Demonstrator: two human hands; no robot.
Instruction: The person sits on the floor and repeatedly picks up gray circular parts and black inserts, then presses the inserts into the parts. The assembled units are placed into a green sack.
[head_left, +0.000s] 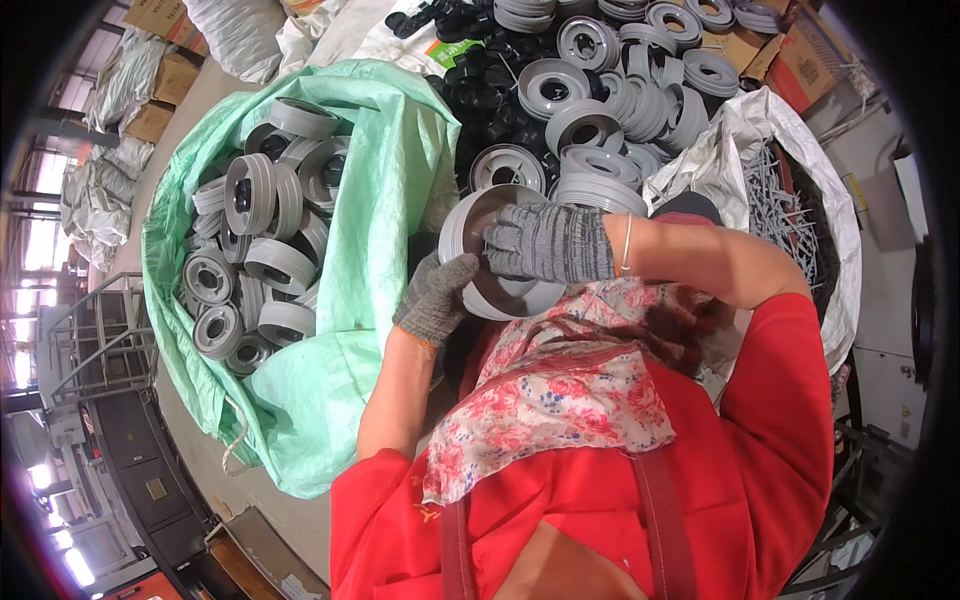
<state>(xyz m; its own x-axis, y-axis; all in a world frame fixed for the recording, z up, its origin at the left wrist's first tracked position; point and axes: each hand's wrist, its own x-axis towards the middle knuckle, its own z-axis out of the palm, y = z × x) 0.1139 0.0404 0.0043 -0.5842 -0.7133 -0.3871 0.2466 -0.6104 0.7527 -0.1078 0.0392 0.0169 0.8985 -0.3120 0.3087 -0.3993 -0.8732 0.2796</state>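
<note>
well, left fingers [457, 272] hold a gray ring [463, 222] while right fingers [507, 252] curl inside it, their grip unclear.

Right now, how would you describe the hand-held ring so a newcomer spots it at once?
Find the big green sack on the left, then look just right of it. There a gray ring has the gloved left hand on its lower-left edge, the right hand across its opening. Unlike the piled gray rings beyond, it's held.
</note>
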